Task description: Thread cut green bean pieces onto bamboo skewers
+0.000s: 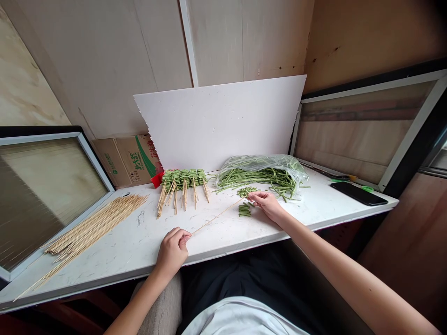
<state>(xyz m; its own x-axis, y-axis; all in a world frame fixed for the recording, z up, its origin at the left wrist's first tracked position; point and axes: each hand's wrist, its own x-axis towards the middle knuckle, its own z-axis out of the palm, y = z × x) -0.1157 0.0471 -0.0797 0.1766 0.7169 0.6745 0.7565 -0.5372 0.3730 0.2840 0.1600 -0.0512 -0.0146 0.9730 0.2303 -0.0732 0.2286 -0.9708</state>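
A thin bamboo skewer (217,216) runs slantwise between my two hands, just above the front part of the white table. My left hand (173,249) pinches its near end between thumb and fingers. At the far end, the fingers of my right hand (267,204) are closed on the skewer's tip; whether they also hold a bean piece I cannot tell. Right beside that hand lies a short row of cut green bean pieces (244,210). Behind it is a small heap of bean trimmings (246,191).
Finished bean skewers (184,180) are stacked at the back, sticks toward me. A clear plastic bag (268,163) holds long green beans (256,177). Loose skewers (101,223) lie at left. A phone (359,193) rests at right; a cardboard box (127,160) and white board (223,125) stand behind.
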